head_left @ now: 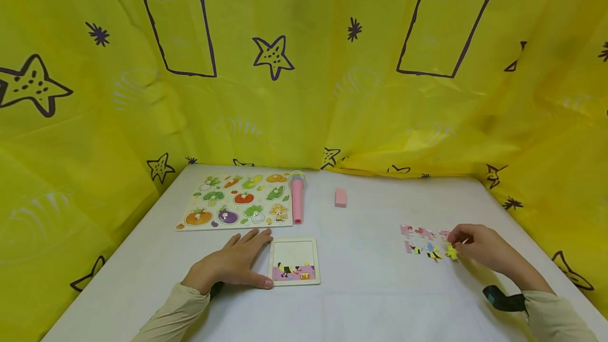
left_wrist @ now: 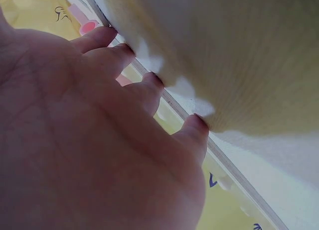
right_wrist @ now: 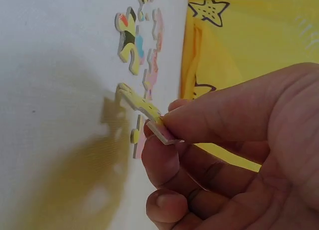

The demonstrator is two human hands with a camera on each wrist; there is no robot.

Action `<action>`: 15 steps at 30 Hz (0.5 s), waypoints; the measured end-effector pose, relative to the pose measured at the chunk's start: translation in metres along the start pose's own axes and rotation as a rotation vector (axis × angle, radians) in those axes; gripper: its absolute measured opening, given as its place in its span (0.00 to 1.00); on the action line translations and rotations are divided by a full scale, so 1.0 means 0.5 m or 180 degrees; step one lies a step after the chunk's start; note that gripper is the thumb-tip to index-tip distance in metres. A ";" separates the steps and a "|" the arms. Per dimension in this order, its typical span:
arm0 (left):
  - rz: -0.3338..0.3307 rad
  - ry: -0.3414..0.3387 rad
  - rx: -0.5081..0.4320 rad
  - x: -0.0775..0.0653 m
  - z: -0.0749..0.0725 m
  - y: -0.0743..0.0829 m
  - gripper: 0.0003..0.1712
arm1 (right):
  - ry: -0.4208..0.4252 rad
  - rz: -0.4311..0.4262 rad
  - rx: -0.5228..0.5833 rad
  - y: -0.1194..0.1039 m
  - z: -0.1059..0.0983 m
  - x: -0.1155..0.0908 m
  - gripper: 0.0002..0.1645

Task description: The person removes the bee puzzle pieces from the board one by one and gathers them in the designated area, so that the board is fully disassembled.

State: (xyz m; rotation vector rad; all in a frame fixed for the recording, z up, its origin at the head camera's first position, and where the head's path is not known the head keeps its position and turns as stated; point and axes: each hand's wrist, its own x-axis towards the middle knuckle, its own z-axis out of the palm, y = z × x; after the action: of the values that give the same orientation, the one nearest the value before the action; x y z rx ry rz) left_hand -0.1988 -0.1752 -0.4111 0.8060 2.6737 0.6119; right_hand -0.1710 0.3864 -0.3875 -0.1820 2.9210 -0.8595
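Between thumb and fingertips, my right hand pinches a yellow and pink jigsaw piece, tilted above the white table. Close by lie several loose jigsaw pieces in two rough rows, pink with yellow, black and blue parts. My left hand rests palm down with spread fingers, its thumb at the lower left corner of a square puzzle tray. Joined pieces with a bee and a honey pot fill the tray's lower part; its upper part shows the bare pale base. In the left wrist view, the palm hides much.
A vegetable knob puzzle board lies at the back left, beyond my left fingers. Along its right edge lies a pink toy microphone. A small pink block sits at the back middle. Yellow patterned curtain encloses the table's back and sides.
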 end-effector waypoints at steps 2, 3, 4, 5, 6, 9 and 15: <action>-0.0001 -0.0001 -0.0005 0.000 0.000 0.000 0.60 | -0.0012 -0.0010 -0.0015 0.003 0.002 0.002 0.03; 0.0001 -0.0001 -0.0005 0.000 0.000 0.000 0.60 | -0.0014 -0.0024 -0.0034 0.005 0.003 0.002 0.03; 0.0004 -0.0001 -0.0001 0.000 0.000 0.000 0.60 | -0.0009 -0.0037 -0.0054 0.006 0.004 0.003 0.03; 0.0006 -0.0001 0.0000 0.000 0.000 0.000 0.60 | -0.0001 -0.0059 -0.0082 0.006 0.005 0.003 0.03; 0.0008 0.0001 0.0002 0.000 0.000 0.000 0.60 | 0.0012 -0.0073 -0.0109 0.007 0.005 0.004 0.03; 0.0003 0.0001 0.0005 0.000 0.000 0.001 0.60 | 0.0066 -0.0128 -0.0205 0.007 0.005 0.005 0.03; -0.0025 -0.0009 0.0017 0.001 0.001 0.000 0.60 | 0.0061 -0.0064 -0.0285 0.006 0.007 0.008 0.03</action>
State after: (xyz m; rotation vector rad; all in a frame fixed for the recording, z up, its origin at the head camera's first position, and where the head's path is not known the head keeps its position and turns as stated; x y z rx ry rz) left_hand -0.1989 -0.1749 -0.4114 0.7969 2.6758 0.6014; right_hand -0.1749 0.3866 -0.3922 -0.2112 2.9828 -0.7377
